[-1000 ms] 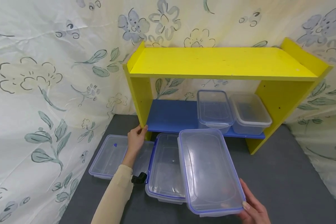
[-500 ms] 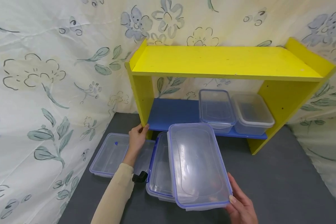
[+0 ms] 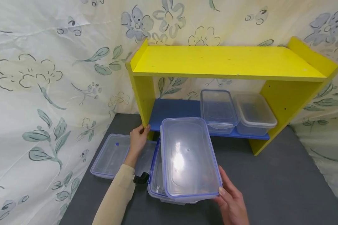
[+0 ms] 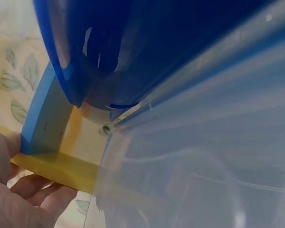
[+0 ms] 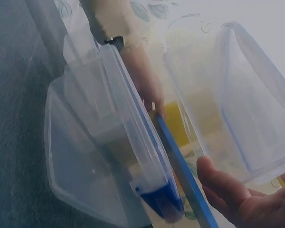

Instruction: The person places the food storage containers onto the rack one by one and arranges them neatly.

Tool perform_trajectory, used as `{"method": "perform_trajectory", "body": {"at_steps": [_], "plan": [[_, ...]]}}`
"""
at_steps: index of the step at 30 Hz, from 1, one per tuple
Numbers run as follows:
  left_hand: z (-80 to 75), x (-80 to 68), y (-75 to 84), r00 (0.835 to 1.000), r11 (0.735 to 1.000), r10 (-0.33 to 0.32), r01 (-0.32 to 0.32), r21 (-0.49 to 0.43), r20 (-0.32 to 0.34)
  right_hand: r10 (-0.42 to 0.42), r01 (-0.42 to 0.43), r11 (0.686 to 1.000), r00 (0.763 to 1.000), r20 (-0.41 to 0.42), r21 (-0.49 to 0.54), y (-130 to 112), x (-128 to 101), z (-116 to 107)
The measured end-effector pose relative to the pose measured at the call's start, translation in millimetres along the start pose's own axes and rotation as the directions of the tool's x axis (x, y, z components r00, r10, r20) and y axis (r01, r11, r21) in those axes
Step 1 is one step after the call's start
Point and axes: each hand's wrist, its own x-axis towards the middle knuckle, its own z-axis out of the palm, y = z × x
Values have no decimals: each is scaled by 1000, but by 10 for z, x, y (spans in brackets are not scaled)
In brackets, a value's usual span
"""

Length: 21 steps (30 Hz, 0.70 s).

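My right hand (image 3: 231, 200) grips a clear plastic food container (image 3: 188, 156) with a blue-edged lid by its near right corner. It is raised and tilted, overlapping another clear container (image 3: 156, 184) with blue trim on the table. In the right wrist view a gap separates the held container (image 5: 256, 104) from the one below (image 5: 85, 142). My left hand (image 3: 137, 139) grips the yellow shelf unit (image 3: 140, 93) at its left side, by the blue shelf (image 3: 171, 112). The left wrist view has the thumb at the blue shelf's corner and fingers beneath the yellow edge.
Two clear lidded containers, one with blue trim (image 3: 219, 107) and one with a whitish lid (image 3: 255, 109), stand on the blue shelf's right half. A flat clear container (image 3: 108, 159) lies left on the dark table (image 3: 284, 187), partly behind my left arm. A floral cloth (image 3: 59, 62) hangs behind.
My right hand has carried the held container leftward and slightly up, so it covers more of the container on the table. The left hand stays on the shelf unit.
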Motion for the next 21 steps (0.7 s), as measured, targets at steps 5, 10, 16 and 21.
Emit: {"method": "perform_trajectory", "body": {"at_steps": [5, 10, 16, 21], "plan": [[-14, -11, 25, 1000, 1000, 13, -13, -4, 1, -62, 63, 998, 998, 27, -16, 17, 68, 101], [-9, -19, 34, 1000, 1000, 8, -8, 3, -15, -115, 116, 993, 993, 34, -20, 56, 116, 166], [0, -15, 35, 1000, 1000, 14, -14, 3, -22, -123, 123, 991, 992, -9, -59, 87, 179, 238], [-5, -18, 36, 999, 1000, 22, -22, 13, -27, -108, 105, 992, 993, -40, -70, 101, 255, 311]]}}
